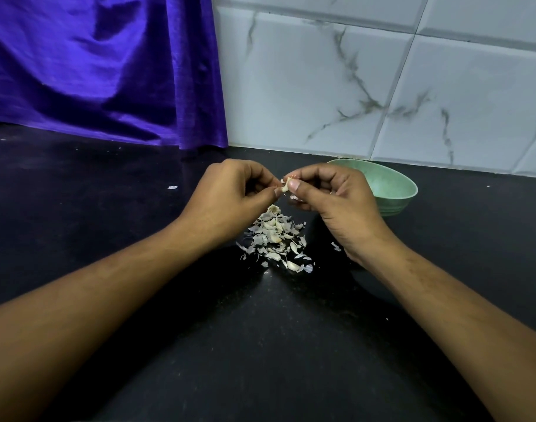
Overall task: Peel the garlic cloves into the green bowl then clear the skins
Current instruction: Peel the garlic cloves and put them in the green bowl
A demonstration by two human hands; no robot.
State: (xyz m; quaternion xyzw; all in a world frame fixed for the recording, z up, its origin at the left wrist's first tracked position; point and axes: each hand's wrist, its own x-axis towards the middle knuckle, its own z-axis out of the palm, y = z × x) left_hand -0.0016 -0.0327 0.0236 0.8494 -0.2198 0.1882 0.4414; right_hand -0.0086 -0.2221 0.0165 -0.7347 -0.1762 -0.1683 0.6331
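Observation:
A small pale garlic clove (pixel 286 184) is pinched between the fingertips of both hands, above the black counter. My left hand (pixel 230 193) holds it from the left, fingers curled. My right hand (pixel 330 196) pinches it from the right with thumb and fingers. Below the hands lies a pile of garlic cloves and papery skins (pixel 277 239). The green bowl (pixel 394 185) stands just behind and to the right of my right hand, partly hidden by it; its contents cannot be seen.
A purple cloth (pixel 108 71) hangs at the back left down to the black counter (pixel 108 208). A marbled white tile wall (pixel 382 86) runs behind the bowl. Stray skin bits (pixel 171 187) lie left of the hands and by my right wrist.

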